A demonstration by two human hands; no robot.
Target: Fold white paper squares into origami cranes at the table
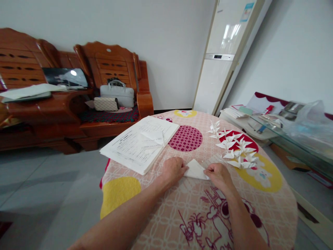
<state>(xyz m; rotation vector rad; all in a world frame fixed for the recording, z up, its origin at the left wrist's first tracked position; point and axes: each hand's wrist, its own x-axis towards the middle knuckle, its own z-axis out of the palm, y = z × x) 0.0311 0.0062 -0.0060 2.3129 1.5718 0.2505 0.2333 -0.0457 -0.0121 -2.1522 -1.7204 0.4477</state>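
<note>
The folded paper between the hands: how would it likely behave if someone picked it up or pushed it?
The paper is small and thin, so it is probably very light. Its folded layers should make it somewhat stiffer than a single sheet. Its flat, pointed shape suggests that it would slide rather than roll.

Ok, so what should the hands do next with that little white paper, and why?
Probably slide the right hand along the near edge of the folded white paper, pressing gently, while the left hand steadies the other end. It lies like a triangle on the cloth, with fingers at both ends, so firmer pressing might sharpen the crease.
</note>
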